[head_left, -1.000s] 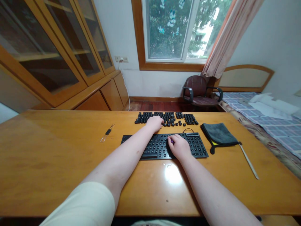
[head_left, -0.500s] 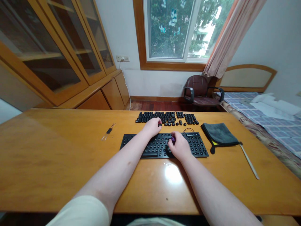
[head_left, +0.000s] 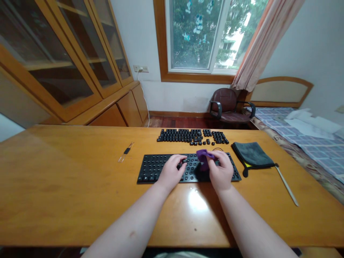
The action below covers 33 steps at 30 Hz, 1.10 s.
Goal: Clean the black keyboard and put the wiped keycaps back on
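A black keyboard base (head_left: 150,168) with its caps taken off lies on the wooden table (head_left: 67,186). Beyond it, rows of loose black keycaps (head_left: 192,136) are laid out. My left hand (head_left: 171,172) rests on the middle of the keyboard, fingers curled and pinching a black keycap at its fingertips. To its right, my right hand (head_left: 220,170) is closed on a purple tool (head_left: 203,157), held over the keyboard's right half.
A folded dark grey cloth (head_left: 251,153) lies right of the keyboard, with a thin pale stick (head_left: 287,185) beside it. A small clear strip (head_left: 125,152) lies to the left. A brown armchair (head_left: 228,105), a bed and wooden cabinets stand beyond the table.
My left hand pulled back from the loose keycaps onto the keyboard, bringing a keycap. My right hand lifted and shifted right, and the purple tool now shows clearly.
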### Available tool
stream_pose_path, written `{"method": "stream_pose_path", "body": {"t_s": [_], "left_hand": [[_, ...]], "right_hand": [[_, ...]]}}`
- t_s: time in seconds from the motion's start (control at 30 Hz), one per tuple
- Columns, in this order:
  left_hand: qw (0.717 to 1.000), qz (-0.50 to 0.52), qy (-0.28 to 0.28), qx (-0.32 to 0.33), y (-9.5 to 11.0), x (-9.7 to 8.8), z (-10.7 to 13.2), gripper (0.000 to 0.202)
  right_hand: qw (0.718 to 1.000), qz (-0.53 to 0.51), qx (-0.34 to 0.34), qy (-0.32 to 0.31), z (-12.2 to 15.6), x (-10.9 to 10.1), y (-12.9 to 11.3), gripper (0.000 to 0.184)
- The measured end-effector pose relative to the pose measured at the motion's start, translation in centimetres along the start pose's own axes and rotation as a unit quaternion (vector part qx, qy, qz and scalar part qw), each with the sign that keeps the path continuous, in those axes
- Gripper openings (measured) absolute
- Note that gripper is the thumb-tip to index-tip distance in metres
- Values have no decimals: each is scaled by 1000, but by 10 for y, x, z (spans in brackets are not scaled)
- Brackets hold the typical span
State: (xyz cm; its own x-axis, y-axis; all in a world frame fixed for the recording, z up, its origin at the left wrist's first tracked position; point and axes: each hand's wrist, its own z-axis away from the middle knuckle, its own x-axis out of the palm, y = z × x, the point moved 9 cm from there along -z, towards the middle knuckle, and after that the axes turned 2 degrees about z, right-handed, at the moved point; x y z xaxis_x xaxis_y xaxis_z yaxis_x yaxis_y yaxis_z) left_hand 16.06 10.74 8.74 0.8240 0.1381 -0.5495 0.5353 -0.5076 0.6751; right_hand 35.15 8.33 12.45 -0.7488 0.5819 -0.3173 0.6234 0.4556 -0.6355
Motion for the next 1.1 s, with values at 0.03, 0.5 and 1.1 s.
{"method": "stream_pose_path", "body": {"t_s": [0.03, 0.5, 1.1], "left_hand": [[1000, 7, 1, 11, 2, 2, 1, 20], [996, 83, 36, 25, 7, 10, 5, 24], [998, 57, -9, 4, 10, 14, 9, 37]], "right_hand": [[999, 14, 30, 13, -4, -9, 4, 9], [973, -86, 209, -53, 34, 37, 39, 20], [874, -272, 344, -209, 53, 77, 38, 30]]}}
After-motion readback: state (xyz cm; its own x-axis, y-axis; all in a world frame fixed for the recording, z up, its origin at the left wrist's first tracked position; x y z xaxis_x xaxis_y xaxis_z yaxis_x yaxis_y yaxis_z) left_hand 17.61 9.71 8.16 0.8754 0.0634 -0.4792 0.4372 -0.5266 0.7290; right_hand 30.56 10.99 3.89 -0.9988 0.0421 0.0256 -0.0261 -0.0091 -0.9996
